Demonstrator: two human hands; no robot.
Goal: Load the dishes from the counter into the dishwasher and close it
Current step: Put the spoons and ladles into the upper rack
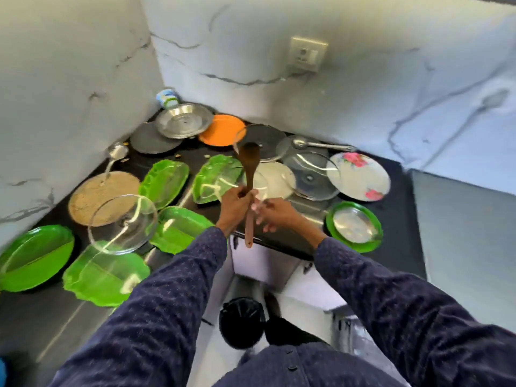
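My left hand [236, 205] grips a wooden spoon [248, 174] by the middle of its handle, bowl pointing up and away. My right hand [275, 215] is right beside it, fingers loosely spread near the handle; whether it touches the spoon is unclear from blur. Both hover over the dark counter [195, 156], which is covered with dishes: several green plates and leaf-shaped trays [164, 182], a steel plate [184, 120], an orange plate [223, 129], a floral plate [358, 175], glass lids [122, 223] and a steel ladle [321, 145].
Marble walls close the corner at the back and left, with a socket [305, 54] above. A speckled brown plate [97, 196] holds a spoon. Below the counter edge a white appliance front [265, 269] and a black bin [241, 322] stand by my legs.
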